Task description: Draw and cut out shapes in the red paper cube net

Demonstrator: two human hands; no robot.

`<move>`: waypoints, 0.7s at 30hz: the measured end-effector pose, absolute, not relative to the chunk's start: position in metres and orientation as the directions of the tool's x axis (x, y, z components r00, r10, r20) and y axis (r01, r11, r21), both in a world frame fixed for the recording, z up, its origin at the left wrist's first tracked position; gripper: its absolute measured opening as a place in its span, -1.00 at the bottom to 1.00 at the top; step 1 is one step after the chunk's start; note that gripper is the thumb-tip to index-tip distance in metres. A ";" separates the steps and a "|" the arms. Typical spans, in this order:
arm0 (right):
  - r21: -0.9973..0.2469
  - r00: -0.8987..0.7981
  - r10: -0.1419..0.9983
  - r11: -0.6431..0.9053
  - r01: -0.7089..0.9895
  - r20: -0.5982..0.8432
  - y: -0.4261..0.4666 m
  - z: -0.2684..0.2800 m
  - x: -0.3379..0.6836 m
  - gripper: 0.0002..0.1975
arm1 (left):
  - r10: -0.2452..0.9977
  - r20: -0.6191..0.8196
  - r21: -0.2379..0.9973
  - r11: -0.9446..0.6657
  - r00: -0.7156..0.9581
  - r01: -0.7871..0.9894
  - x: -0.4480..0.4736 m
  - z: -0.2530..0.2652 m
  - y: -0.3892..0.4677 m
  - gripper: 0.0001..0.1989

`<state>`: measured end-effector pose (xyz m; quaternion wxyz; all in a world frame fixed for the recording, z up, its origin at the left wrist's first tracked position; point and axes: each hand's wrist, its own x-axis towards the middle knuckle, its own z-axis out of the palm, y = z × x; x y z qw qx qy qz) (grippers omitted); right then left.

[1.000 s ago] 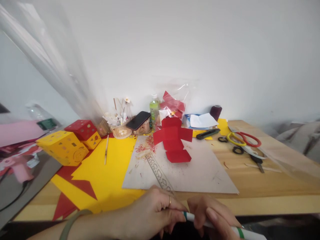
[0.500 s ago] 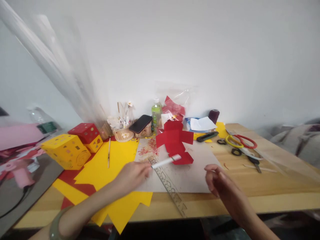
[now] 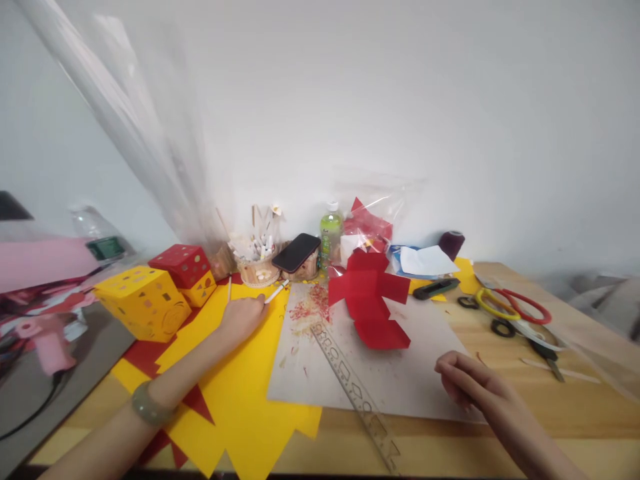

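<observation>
My left hand [image 3: 243,316] is closed on a slim white marker [image 3: 276,291] with a green band near its far end. It is over the yellow paper [image 3: 245,373], in front of a small wooden basket [image 3: 257,272] full of pens. My right hand [image 3: 470,383] hovers by the right front edge of the white board [image 3: 415,373], fingers loosely bent, nothing visible in them. Between the hands lie a red paper box cutout [image 3: 370,287], its flaps partly folded up, and a clear stencil ruler [image 3: 357,397] that runs past the board's front edge.
Yellow [image 3: 143,303] and red [image 3: 180,263] paper boxes stand at left, near a pink glue gun [image 3: 43,343]. A phone [image 3: 299,253] and green bottle [image 3: 331,233] are at the back. Rightward lie a utility knife [image 3: 436,289], tape rolls [image 3: 503,327] and scissors with red handles [image 3: 530,307].
My left hand has carried the marker from above the ruler back and left toward the pen basket. My right hand stays near the board's right side. The view has shifted slightly.
</observation>
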<state>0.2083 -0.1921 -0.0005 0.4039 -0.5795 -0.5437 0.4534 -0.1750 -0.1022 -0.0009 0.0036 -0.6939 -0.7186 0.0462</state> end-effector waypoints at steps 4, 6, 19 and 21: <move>-0.947 -0.049 0.985 -0.145 0.287 -0.165 -0.189 -0.011 0.211 -0.52 | 1.000 0.008 -0.092 -0.003 0.004 0.996 -0.181 0.008 -0.119 -0.71; -0.945 -0.073 0.981 -0.149 0.292 -0.177 -0.188 -0.016 0.215 -0.52 | 0.995 0.094 -0.101 -0.005 0.015 0.995 -0.187 0.023 -0.132 -0.74; -0.913 -0.159 0.984 -0.006 0.408 -0.078 -0.196 -0.022 0.208 -0.53 | 0.922 0.376 -0.309 0.032 0.091 0.950 -0.182 0.115 -0.096 -0.69; -0.913 -0.161 0.984 -0.003 0.408 -0.075 -0.196 -0.020 0.208 -0.52 | 0.934 0.332 -0.345 -0.008 0.130 0.939 -0.181 0.116 -0.081 -0.73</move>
